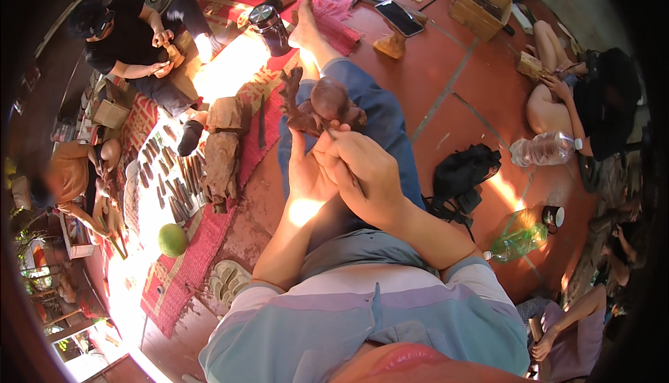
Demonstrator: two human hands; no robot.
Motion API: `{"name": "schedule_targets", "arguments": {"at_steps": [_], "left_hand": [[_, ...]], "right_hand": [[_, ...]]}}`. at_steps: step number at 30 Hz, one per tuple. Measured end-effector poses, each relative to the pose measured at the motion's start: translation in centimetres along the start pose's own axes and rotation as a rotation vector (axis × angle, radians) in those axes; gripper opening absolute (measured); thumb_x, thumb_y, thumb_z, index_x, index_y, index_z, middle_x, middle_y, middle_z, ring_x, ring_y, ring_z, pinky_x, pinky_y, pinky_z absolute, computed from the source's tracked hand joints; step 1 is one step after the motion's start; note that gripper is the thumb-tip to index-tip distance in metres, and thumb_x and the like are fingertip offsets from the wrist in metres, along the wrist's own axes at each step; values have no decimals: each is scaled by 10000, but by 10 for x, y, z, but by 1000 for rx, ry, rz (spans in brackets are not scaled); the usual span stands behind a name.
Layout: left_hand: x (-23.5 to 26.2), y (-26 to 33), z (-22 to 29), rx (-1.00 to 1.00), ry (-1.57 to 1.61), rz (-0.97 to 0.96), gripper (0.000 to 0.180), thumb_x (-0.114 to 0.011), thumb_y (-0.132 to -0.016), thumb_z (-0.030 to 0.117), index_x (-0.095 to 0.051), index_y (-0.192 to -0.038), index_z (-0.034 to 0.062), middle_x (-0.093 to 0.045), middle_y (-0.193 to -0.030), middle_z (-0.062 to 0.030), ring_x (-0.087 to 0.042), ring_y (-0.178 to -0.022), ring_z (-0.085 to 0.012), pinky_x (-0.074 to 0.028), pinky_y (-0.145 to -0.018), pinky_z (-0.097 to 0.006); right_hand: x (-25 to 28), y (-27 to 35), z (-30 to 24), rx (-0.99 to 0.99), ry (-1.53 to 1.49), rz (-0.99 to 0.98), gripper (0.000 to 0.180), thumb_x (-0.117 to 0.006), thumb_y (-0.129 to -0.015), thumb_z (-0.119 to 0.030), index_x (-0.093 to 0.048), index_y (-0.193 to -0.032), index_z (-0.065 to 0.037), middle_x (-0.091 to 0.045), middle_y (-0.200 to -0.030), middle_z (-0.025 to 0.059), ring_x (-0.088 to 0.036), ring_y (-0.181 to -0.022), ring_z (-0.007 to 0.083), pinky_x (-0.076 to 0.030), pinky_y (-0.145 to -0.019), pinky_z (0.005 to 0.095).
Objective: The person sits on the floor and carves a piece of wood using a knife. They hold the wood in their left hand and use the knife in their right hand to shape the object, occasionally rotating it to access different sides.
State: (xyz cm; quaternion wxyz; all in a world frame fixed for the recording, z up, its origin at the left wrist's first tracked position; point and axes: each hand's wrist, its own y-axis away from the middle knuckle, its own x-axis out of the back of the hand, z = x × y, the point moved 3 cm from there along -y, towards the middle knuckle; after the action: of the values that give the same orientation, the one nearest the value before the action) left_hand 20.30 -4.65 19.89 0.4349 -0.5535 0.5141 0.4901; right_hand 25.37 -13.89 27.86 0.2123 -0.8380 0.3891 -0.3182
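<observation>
A reddish-brown wood carving with a rounded, head-like knob and a branching arm on its left side rests over my blue-trousered legs. My left hand is closed around its lower end, thumb up along the wood. Close against it, my right hand grips a slim carving tool, whose dark shaft shows below the fingers. The tool's working tip is at the carving's near side, mostly hidden by my fingers. Both hands touch each other in front of my chest.
Several carving tools lie on a white cloth to the left, beside wood blocks and a green round fruit. A black bag and plastic bottles stand right. Other people sit around, some carving. A phone lies ahead.
</observation>
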Motion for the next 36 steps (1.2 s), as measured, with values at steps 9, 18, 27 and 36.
{"name": "schedule_targets", "arguments": {"at_steps": [9, 18, 27, 36], "left_hand": [[13, 0, 3, 18, -47, -165, 637, -409, -867, 596, -558, -1137, 39, -615, -1103, -123, -598, -988, -237, -488, -859, -360], [7, -1, 4, 65, 107, -197, 712, -400, -872, 598, -444, -1289, 22, -478, -1299, -131, -466, -1196, -259, -391, -998, -388], [-8, 1, -3, 53, 69, -136, 701, -395, -866, 613, -517, -1202, 11, -537, -1213, -125, -474, -1179, -273, -378, -1004, -392], [0, 0, 0, 59, 57, -283, 737, -370, -878, 597, -361, -1337, 20, -387, -1378, -137, -399, -1255, -284, -321, -1049, -416]], "right_hand": [[1, 10, -6, 118, -62, 34, 117, -563, -679, 5, -519, -756, -70, -593, -908, 140, -584, -795, 321, -481, -669, 367], [-1, -6, -2, -67, -26, -75, 26, -529, -775, -54, -538, -798, -47, -553, -824, 176, -548, -800, 406, -463, -731, 413], [12, -6, -15, 66, -5, -3, 32, -511, -760, -28, -488, -775, -45, -545, -814, 132, -562, -782, 338, -455, -683, 393], [-3, -9, -10, -34, -54, -42, 46, -501, -754, -35, -479, -786, -59, -505, -756, 105, -539, -720, 316, -439, -645, 395]]}}
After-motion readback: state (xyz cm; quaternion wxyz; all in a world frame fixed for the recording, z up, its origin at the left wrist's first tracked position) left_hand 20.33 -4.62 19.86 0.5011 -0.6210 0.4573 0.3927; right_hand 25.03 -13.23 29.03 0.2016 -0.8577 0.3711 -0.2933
